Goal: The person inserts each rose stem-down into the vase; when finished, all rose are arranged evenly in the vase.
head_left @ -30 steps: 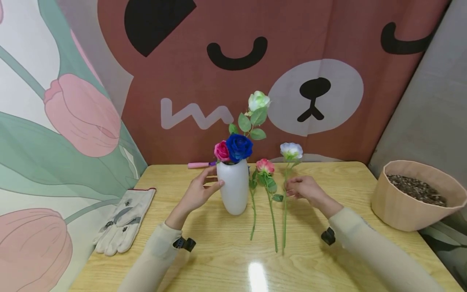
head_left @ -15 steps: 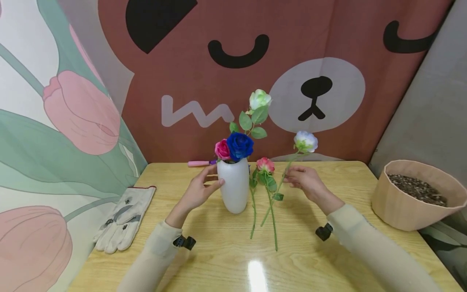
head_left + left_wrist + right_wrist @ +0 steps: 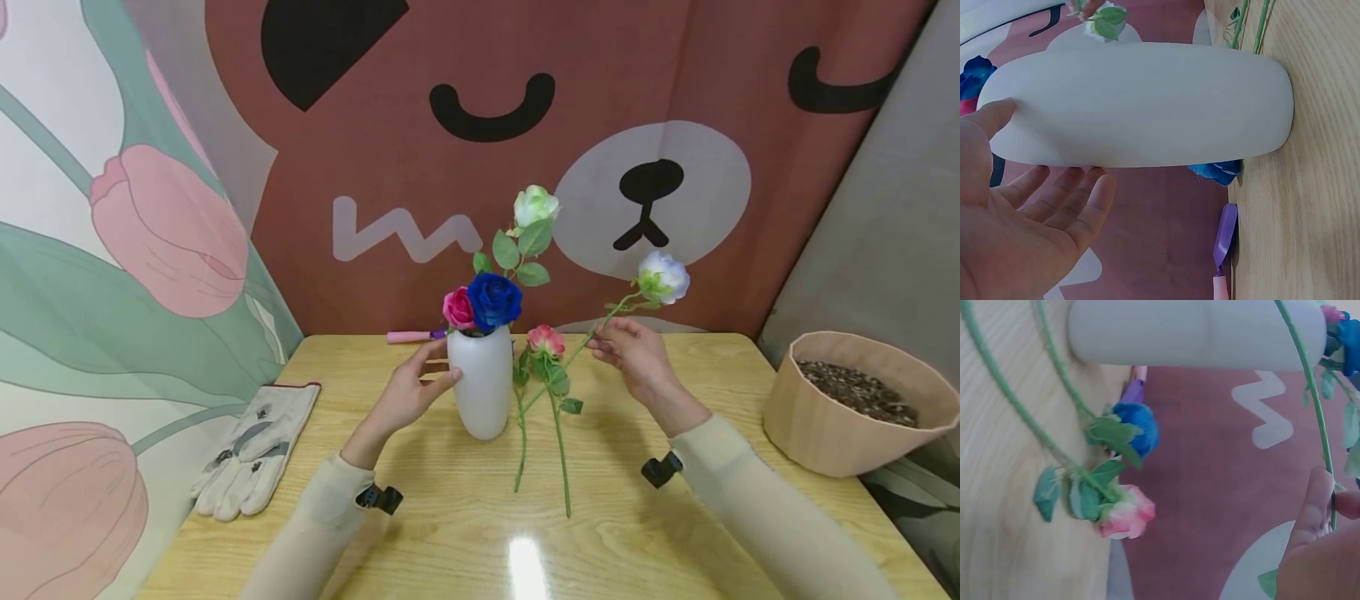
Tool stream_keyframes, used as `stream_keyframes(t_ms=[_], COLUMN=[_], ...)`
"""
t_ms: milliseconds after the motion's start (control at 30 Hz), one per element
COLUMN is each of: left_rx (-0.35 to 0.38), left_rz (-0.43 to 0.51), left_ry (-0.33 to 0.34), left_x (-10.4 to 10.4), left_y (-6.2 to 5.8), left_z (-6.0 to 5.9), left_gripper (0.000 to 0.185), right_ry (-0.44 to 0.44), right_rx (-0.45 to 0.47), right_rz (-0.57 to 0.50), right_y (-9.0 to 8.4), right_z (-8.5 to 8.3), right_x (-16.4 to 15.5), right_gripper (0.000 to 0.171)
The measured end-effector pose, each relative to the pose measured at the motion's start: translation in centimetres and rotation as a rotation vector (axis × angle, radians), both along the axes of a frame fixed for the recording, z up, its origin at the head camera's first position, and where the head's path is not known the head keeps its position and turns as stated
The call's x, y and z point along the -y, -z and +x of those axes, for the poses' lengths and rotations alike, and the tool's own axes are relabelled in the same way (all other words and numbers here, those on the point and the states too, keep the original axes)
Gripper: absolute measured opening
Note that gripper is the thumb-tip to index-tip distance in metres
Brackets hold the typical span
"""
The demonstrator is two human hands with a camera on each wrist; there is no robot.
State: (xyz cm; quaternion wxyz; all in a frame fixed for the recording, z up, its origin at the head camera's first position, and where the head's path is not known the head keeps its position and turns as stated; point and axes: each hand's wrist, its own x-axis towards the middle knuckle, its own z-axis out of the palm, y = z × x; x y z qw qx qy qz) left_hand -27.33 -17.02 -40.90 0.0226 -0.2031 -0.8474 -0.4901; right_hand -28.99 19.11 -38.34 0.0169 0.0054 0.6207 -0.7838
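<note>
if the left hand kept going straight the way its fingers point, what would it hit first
Nothing to cross: the left hand already touches the vase, fingers pointing at its side, so it would just press into it.

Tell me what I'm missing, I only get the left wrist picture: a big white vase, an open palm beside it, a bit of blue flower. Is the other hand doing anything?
Observer: Yes. In the head view the right hand pinches the stem of a white rose and holds it lifted off the table, bloom tilted up to the right.
Visitor: Is the vase empty?
Observer: No. The vase holds three flowers: a blue rose, a pink rose and a taller pale green rose.
Visitor: Any flowers left on the table?
Observer: A pink-tipped rose lies just right of the vase, and the right wrist view shows a blue bloom lying beside it.
</note>
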Motion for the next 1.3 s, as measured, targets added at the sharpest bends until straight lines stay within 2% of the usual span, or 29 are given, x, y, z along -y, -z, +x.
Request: stream_keyframes(t_ms=[133, 400, 633, 1100, 1300], left_rx=[0.003, 0.001, -0.008, 0.019, 0.037], left_rz=[0.009, -0.003, -0.009, -0.01, -0.007], left_ry=[0.004, 0.0, 0.001, -0.001, -0.003], left_x=[0.0, 0.0, 0.0, 0.1, 0.1], left_y=[0.1, 0.0, 0.0, 0.1, 0.1], left_z=[0.0, 0.2, 0.2, 0.1, 0.1], left_gripper=[0.058, 0.058, 0.058, 0.059, 0.06], right_ry=[0.007, 0.047, 0.046, 0.076, 0.125], right_rx=[-0.021, -0.084, -0.126, -0.175, -0.208], right_rz=[-0.043, -0.116, -0.183, -0.297, -0.376], right_y=[-0.9, -2.5, -3.4, -5.2, -5.7], right_z=[0.0, 0.0, 0.0, -0.5, -0.6], right_x=[0.2, 0.7, 1.2, 2.3, 2.9], right_gripper=[0.013, 0.008, 0.01, 0.011, 0.015])
